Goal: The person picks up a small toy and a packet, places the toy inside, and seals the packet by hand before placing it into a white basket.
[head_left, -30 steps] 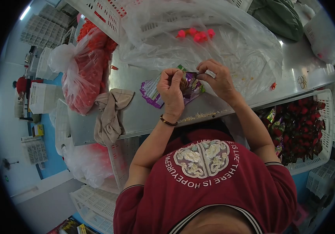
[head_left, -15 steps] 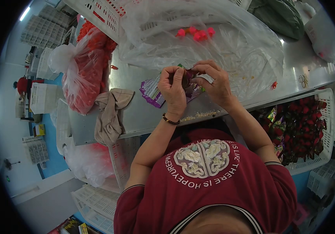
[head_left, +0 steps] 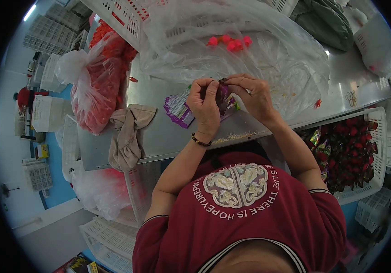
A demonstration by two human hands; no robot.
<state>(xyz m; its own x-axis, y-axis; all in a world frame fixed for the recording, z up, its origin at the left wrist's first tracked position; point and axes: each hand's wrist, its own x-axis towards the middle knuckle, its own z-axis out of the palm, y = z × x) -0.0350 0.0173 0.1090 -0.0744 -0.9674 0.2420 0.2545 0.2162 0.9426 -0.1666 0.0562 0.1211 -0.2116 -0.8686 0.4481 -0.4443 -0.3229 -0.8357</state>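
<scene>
Both hands are together over the front of the metal table. My left hand [head_left: 204, 107] pinches the edge of a purple printed packet [head_left: 225, 98] between thumb and fingers. On the packet's other side, my right hand [head_left: 254, 95] has its fingers closed at the upper edge. Fingers hide part of the packet, and whether anything is inside cannot be made out. Left of my left hand lies a fanned stack of purple packets [head_left: 177, 109]. Beyond the hands, several bright pink pieces [head_left: 233, 44] rest on a large clear plastic sheet or bag [head_left: 286, 63].
A beige cloth [head_left: 129, 136] hangs over the table's front edge [head_left: 168, 152]. To its left sits a tied bag of red pieces [head_left: 96, 95]. At the right, a white crate [head_left: 380, 159] holds dark red wrapped items [head_left: 352, 154]. Yellowish crumbs [head_left: 236, 135] lie near the edge.
My right hand has shifted slightly, and more of the purple packet shows between the hands. Both hands keep their pinch on it. The whole view has moved a little.
</scene>
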